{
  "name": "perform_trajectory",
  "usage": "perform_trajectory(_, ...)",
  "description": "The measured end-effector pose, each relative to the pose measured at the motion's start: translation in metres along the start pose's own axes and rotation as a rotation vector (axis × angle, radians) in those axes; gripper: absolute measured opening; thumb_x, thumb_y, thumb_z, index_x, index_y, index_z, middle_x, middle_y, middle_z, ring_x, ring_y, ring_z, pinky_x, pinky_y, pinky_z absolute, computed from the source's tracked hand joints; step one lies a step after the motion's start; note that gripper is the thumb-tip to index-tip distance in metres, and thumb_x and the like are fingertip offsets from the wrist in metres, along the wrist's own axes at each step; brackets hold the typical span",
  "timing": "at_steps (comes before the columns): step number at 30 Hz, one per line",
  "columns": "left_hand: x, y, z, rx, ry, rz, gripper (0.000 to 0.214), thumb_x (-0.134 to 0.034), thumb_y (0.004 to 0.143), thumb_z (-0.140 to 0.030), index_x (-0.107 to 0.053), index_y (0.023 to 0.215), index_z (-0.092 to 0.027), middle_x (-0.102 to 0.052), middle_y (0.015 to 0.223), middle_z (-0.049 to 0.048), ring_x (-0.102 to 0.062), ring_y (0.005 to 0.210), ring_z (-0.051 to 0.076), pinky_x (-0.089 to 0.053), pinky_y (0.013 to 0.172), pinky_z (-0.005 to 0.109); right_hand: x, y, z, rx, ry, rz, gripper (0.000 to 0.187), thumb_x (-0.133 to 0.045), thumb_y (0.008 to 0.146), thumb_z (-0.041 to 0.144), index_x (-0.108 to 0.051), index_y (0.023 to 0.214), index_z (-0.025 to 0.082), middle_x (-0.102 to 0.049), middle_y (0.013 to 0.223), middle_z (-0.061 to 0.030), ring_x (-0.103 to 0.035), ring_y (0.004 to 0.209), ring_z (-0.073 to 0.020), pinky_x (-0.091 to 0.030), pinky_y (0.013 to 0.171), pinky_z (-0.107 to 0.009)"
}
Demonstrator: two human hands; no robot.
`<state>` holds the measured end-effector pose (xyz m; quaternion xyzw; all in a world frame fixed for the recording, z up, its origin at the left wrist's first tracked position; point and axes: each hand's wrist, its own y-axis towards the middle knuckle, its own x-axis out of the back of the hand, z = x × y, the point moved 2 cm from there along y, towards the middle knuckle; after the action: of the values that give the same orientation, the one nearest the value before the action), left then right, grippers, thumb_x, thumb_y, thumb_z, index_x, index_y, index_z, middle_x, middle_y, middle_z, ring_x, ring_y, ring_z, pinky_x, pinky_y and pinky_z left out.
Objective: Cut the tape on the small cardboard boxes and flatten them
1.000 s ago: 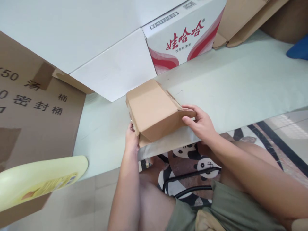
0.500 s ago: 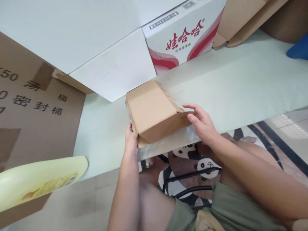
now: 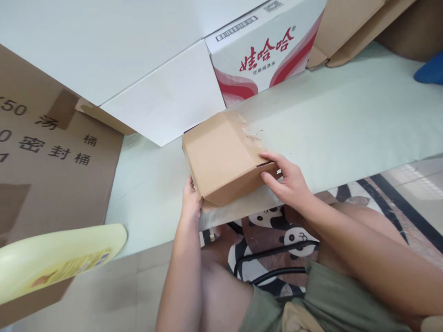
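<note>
A small brown cardboard box (image 3: 221, 157) rests at the near edge of a pale green table (image 3: 346, 124). My left hand (image 3: 191, 202) grips its near left corner from the side, fingers mostly hidden behind the box. My right hand (image 3: 289, 180) holds the right end, thumb on the front face and fingers curled over the folded flap. The box's top flap lies nearly flat, with torn paper showing near its far right corner.
A white carton with red Chinese lettering (image 3: 266, 50) and a plain white box (image 3: 166, 97) stand behind. A large brown printed carton (image 3: 44, 152) lies at the left, a pale yellow bottle (image 3: 58, 258) below it. Flattened cardboard (image 3: 349, 27) and something blue (image 3: 431, 71) are far right.
The box's lid flap has come down and the box has tipped flatter. My right hand shifted from the flap's edge to gripping the right end. My left hand stayed put.
</note>
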<state>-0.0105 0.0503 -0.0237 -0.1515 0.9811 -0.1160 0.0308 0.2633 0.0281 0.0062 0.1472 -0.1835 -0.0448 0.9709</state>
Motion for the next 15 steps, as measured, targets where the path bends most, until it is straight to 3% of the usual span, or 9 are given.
perform_trajectory(3, 0.0016, 0.0007, 0.0011, -0.063, 0.101, -0.002, 0.048, -0.086, 0.055, -0.017, -0.070, 0.100, -0.019, -0.073, 0.114, 0.0081, -0.066, 0.111, 0.023, -0.052, 0.092, 0.028, 0.0009, 0.0006, 0.0000, -0.042, 0.027, 0.011, 0.031, -0.058, 0.085, 0.033, -0.065, 0.114, 0.025, -0.071, 0.113, -0.0064, -0.067, 0.088, -0.0240, -0.056, 0.074, -0.041)
perform_trajectory(8, -0.0033, -0.0028, -0.0038, -0.061, 0.082, 0.021, 0.052, -0.087, 0.052, -0.018, -0.069, 0.101, -0.021, -0.074, 0.109, 0.0071, -0.069, 0.104, 0.023, -0.053, 0.088, 0.028, 0.0013, 0.0009, 0.0010, -0.086, 0.092, -0.047, 0.027, -0.054, 0.089, 0.037, -0.065, 0.110, 0.025, -0.070, 0.108, -0.0070, -0.063, 0.071, -0.0199, -0.055, 0.071, -0.041)
perform_trajectory(15, -0.0061, -0.0042, -0.0060, 0.028, 0.094, 0.042, 0.052, -0.084, 0.054, -0.030, -0.067, 0.102, -0.020, -0.074, 0.107, 0.0081, -0.068, 0.108, 0.028, -0.053, 0.092, 0.036, 0.0004, -0.0041, 0.0009, 0.039, 0.073, -0.183, 0.020, -0.053, 0.088, 0.025, -0.059, 0.107, 0.023, -0.064, 0.104, -0.0070, -0.059, 0.070, -0.0167, -0.051, 0.064, -0.035)
